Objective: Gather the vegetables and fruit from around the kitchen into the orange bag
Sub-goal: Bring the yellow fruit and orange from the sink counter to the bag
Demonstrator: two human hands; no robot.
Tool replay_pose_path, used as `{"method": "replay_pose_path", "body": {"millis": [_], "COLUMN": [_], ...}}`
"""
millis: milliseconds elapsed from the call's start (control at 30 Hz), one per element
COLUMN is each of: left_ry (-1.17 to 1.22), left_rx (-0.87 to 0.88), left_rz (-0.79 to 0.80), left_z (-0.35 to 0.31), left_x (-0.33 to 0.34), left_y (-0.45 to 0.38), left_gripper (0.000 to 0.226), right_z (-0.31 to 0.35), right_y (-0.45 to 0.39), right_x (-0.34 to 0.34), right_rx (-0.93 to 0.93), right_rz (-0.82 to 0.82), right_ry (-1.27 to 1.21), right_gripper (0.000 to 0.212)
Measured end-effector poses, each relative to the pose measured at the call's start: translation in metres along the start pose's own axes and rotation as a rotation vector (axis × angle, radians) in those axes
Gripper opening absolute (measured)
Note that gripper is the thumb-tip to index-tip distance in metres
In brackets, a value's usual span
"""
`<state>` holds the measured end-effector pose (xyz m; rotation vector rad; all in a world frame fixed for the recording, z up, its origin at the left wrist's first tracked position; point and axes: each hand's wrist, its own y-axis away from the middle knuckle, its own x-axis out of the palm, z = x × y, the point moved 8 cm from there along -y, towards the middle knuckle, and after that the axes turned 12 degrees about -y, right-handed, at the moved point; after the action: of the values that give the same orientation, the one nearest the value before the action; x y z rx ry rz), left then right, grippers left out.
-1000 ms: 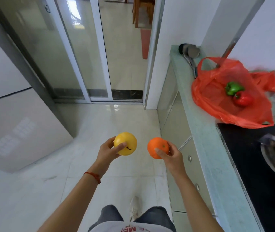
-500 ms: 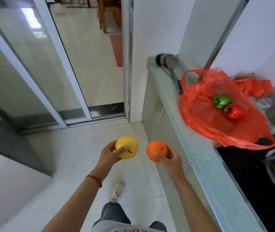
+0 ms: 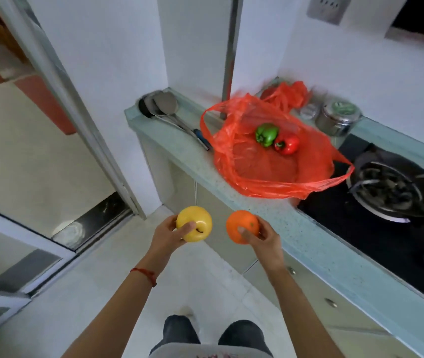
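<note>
Carrying: two fruits are in the air in front of the counter, both on the way to the orange bag (image 3: 262,161), as I judge.
Bag: it lies slumped on the counter (image 3: 180,151), its mouth open toward the person, one handle loop reaching to the stove (image 3: 386,187). A green pepper (image 3: 266,134) and a red pepper (image 3: 287,144) touch each other inside.
Left hand (image 3: 165,235): fingers curled around a yellow apple (image 3: 194,223), thumb across its front.
Right hand (image 3: 262,236): clasps an orange (image 3: 242,226), thumb on its near face, close to the counter edge.
Risk, rolling: the bag has no firm wall; a round fruit dropped at the lip could roll out and fall to the floor.
Risk, both hands full: no free hand can lift the rim, so the thin film may fold over the opening.
Risk, stove: the handle lies at the burner; a push on the bag could slide it further there.
Risk, neighbours: ladles (image 3: 164,104) lie just beside the bag and metal pots (image 3: 337,117) stand behind it; a wide swing may knock them.
</note>
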<state>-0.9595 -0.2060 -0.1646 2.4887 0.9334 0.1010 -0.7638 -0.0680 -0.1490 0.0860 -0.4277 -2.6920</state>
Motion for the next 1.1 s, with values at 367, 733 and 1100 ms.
{"method": "replay_pose_path", "body": {"millis": [367,733,1100], "left_ry": [-0.172,-0.153,-0.159], "left_rx": [0.066,0.085,-0.018], "left_rz": [0.254,0.264,0.256], "left_z": [-0.051,-0.109,-0.143], "left_x": [0.079,0.129,0.202], "left_y": [-0.064,-0.145,-0.23], "left_gripper": [0.062,0.068,0.034], "right_z": [0.024,0.058,0.068], "right_y": [-0.022,-0.126,-0.228], "right_x": [-0.055,-0.071,-0.097], "right_rx": [-0.021,-0.023,0.053], "right_rz": [-0.261,-0.265,-0.282], "right_ry": [-0.056,-0.056,-0.016], "right_gripper": [0.057,0.062,0.066]}}
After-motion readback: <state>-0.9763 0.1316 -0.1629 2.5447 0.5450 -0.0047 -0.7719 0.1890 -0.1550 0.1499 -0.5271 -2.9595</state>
